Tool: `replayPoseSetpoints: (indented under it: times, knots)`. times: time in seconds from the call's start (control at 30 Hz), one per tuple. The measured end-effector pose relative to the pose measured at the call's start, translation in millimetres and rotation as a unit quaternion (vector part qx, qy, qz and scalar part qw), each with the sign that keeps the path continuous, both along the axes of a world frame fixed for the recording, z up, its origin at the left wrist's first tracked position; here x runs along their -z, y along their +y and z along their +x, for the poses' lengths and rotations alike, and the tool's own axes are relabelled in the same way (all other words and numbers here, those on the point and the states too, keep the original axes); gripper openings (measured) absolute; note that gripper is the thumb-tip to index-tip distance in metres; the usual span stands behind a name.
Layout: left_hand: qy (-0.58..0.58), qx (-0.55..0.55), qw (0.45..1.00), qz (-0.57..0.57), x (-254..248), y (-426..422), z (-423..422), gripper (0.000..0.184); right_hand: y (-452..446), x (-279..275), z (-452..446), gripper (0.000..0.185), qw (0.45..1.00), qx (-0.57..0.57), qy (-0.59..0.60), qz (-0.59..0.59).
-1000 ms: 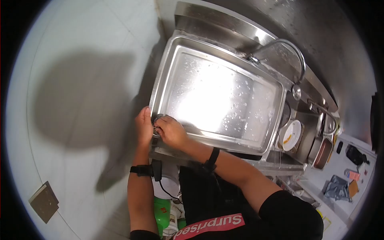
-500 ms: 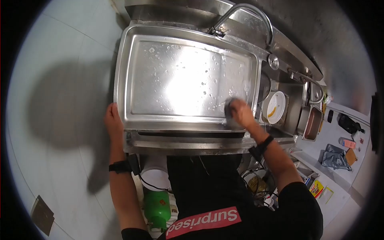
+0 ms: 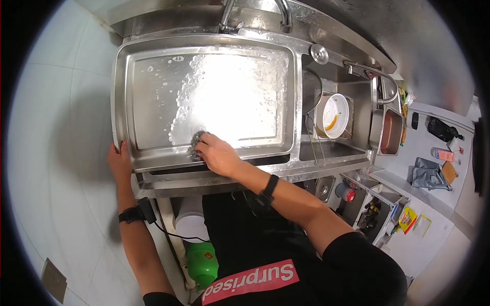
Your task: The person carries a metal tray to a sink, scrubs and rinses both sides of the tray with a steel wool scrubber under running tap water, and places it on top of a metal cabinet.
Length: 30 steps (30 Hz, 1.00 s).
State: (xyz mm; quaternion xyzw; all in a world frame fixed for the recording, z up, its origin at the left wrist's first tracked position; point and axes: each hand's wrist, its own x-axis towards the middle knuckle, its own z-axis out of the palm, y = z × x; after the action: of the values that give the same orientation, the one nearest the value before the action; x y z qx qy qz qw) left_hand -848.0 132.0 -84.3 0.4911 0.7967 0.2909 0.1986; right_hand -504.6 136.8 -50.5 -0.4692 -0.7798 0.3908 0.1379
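1. Since half a second ago, I see the right hand (image 3: 218, 155) and its scrubber (image 3: 195, 144) moved across the tray (image 3: 153, 97), from its near corner at 4 o'clock to its near side at 6 o'clock. My head view has shifted too, so the tray sits further toward 9 o'clock.
2. My right hand's fingers are closed on the dark, wiry scrubber, which touches the tray just inside the near wall.
3. My left hand (image 3: 120, 162) grips the tray's rim at the 8 o'clock corner; I cannot tell how firmly.
4. The tray lies on the steel worktop (image 3: 173, 187), with water drops on its floor and strong glare from the middle toward 2 o'clock.
5. Beyond it, at 12 o'clock, my view cuts off a curved tap (image 3: 286, 19).
6. At 3 o'clock from the tray, a white bowl (image 3: 333, 108) stands inside the sink (image 3: 360, 120), with something orange in it.
7. Below the worktop, toward 6 o'clock, I can see a green container (image 3: 200, 265).
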Motion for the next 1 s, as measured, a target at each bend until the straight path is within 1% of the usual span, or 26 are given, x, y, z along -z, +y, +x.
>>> replayPoseSetpoints:
  times: [0.07,0.13,0.2,0.27,0.33,0.4,0.43,0.5,0.53,0.57,0.67,0.7,0.8,0.83,0.87,0.9,0.93,0.97,1.0]
  knots:
    - [0.016,0.001,1.0,-0.027,-2,0,-2,0.033,-11,-6,22,0.019,0.998,0.024,-0.002,-0.058]
    - [0.018,-0.002,0.999,-0.035,-2,-2,-1,0.033,-16,-13,59,0.019,0.994,0.05,-0.042,-0.086]
    - [0.008,-0.011,1.0,-0.02,-1,-1,2,0.033,-19,-16,104,0.02,0.995,0.034,-0.065,-0.071]
    - [0.019,-0.009,0.999,-0.028,-3,-1,3,0.033,-24,-17,148,0.021,0.992,0.026,-0.113,-0.049]
    - [0.034,-0.008,0.999,-0.038,-4,-1,3,0.032,-22,-20,186,0.02,0.987,0.006,-0.161,-0.029]
    - [0.052,-0.006,0.997,-0.051,-2,-2,1,0.032,-10,-28,230,0.019,0.977,-0.077,-0.2,0.002]
    - [0.054,-0.005,0.998,-0.038,-2,-1,2,0.032,-2,-31,239,0.019,0.968,-0.119,-0.219,0.017]
    - [0.055,-0.005,0.998,-0.013,-1,-1,5,0.032,12,-26,239,0.018,0.945,-0.151,-0.279,0.073]
    - [0.055,0.001,0.998,-0.018,-2,-1,7,0.033,10,-25,236,0.017,0.931,-0.165,-0.309,0.098]
    - [0.056,0.002,0.998,-0.019,-3,-1,7,0.033,0,-12,237,0.015,0.936,-0.134,-0.313,0.086]
    - [0.098,-0.003,0.994,-0.044,-5,-1,3,0.035,-24,-11,230,0.016,0.965,-0.107,-0.239,0.028]
    - [0.116,-0.006,0.992,-0.056,-5,-2,3,0.036,-19,-12,229,0.016,0.963,-0.105,-0.246,0.028]
    - [0.102,-0.016,0.993,-0.062,-3,-3,4,0.038,-18,-18,229,0.019,0.958,-0.089,-0.271,0.023]
    - [0.107,-0.014,0.992,-0.07,-1,-3,1,0.037,-29,-11,212,0.021,0.967,-0.028,-0.248,0.056]
    - [0.113,-0.013,0.99,-0.079,0,-3,-2,0.037,-38,-9,201,0.023,0.957,0.006,-0.286,-0.038]
    - [0.118,-0.011,0.989,-0.089,2,-5,-3,0.036,-45,-4,182,0.022,0.97,0.062,-0.236,0.003]
    - [0.104,-0.018,0.992,-0.074,3,-7,-3,0.037,-36,-13,155,0.022,0.977,0.048,-0.197,-0.063]
    - [0.09,-0.025,0.994,-0.058,5,-6,-1,0.037,-35,-12,127,0.021,0.988,0.039,-0.143,-0.042]
    - [0.076,-0.031,0.996,-0.041,6,-6,1,0.039,-33,-10,97,0.019,0.992,0.034,-0.115,-0.048]
